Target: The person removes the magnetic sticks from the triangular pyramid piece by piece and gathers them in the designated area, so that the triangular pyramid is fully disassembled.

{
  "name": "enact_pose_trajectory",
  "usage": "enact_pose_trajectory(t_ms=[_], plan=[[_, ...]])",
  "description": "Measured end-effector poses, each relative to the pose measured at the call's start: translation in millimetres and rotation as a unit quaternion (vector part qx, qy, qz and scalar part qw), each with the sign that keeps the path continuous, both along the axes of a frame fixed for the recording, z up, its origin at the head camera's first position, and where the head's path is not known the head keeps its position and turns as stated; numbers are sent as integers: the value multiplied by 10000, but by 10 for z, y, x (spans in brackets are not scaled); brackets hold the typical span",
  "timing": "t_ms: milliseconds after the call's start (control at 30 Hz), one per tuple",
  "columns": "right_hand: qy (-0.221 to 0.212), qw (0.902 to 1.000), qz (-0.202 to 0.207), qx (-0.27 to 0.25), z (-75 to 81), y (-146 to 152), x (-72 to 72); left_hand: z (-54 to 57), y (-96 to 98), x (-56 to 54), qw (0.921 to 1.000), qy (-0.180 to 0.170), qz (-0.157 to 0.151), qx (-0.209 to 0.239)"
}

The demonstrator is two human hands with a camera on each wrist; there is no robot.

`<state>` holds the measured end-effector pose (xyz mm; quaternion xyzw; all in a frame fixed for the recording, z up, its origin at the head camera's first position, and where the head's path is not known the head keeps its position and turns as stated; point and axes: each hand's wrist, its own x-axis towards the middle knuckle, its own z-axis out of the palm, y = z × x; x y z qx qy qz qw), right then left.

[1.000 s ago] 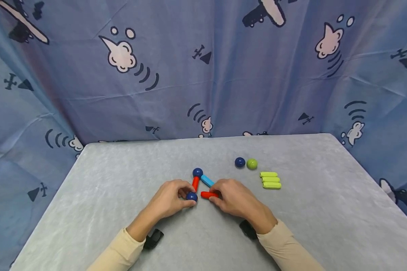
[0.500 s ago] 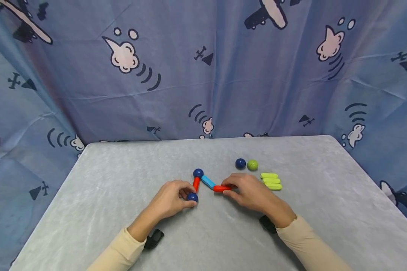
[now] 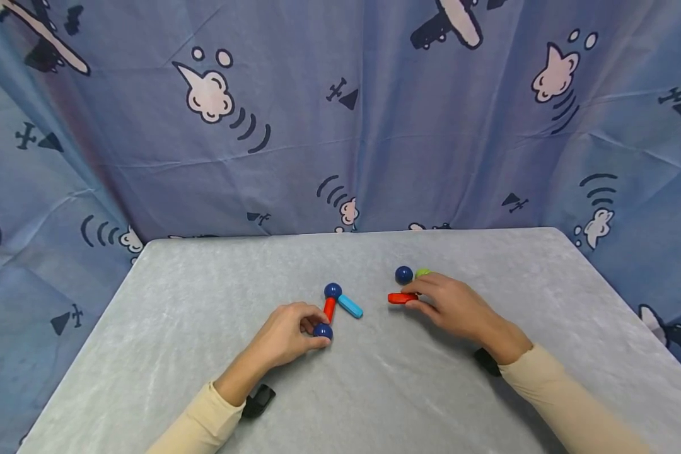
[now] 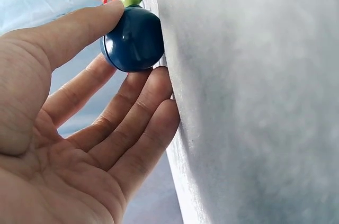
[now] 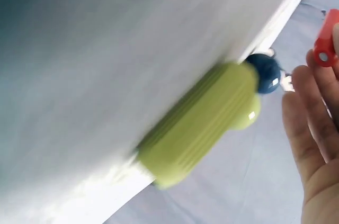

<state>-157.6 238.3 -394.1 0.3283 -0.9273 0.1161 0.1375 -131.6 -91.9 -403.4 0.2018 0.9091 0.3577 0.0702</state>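
Note:
My left hand (image 3: 286, 334) pinches a dark blue ball (image 3: 323, 331) between thumb and fingers; the left wrist view shows this ball (image 4: 135, 38) large, at the table surface. A red rod (image 3: 330, 310) runs from it up to a second blue ball (image 3: 333, 291), and a light blue rod (image 3: 350, 306) slants off that ball to the right. My right hand (image 3: 454, 306) pinches another red rod (image 3: 401, 298) above the table, its round metallic end showing on this rod (image 5: 324, 49) in the right wrist view.
Just beyond the right hand sit a blue ball (image 3: 404, 275) and a green ball (image 3: 423, 273), partly hidden. Green rods (image 5: 198, 123) lie side by side in the right wrist view; the hand hides them from the head view. A patterned blue curtain (image 3: 295, 126) hangs behind the table (image 3: 204, 284).
My right hand has carried the red rod to the right and away from me, off from the light blue rod's end. The left hand has stayed at its ball.

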Motion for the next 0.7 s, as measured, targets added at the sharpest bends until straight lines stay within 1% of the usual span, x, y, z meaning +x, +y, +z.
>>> enact_pose_trajectory(t_ms=[100, 267, 333, 533, 700], plan=[[189, 9998, 68, 6, -19, 91, -28, -5, -1, -4, 10000, 15, 0, 0], [215, 9997, 53, 59, -28, 212, -18, -9, 1, -4, 10000, 11, -1, 19], [198, 9998, 23, 76, -20, 258, 0, -7, 3, -5, 10000, 11, 1, 19], [348, 9994, -1, 67, -25, 399, 67, -13, 6, -8, 10000, -5, 10, 30], [343, 9991, -131, 206, -27, 501, 140, -17, 4, -5, 10000, 6, 14, 37]])
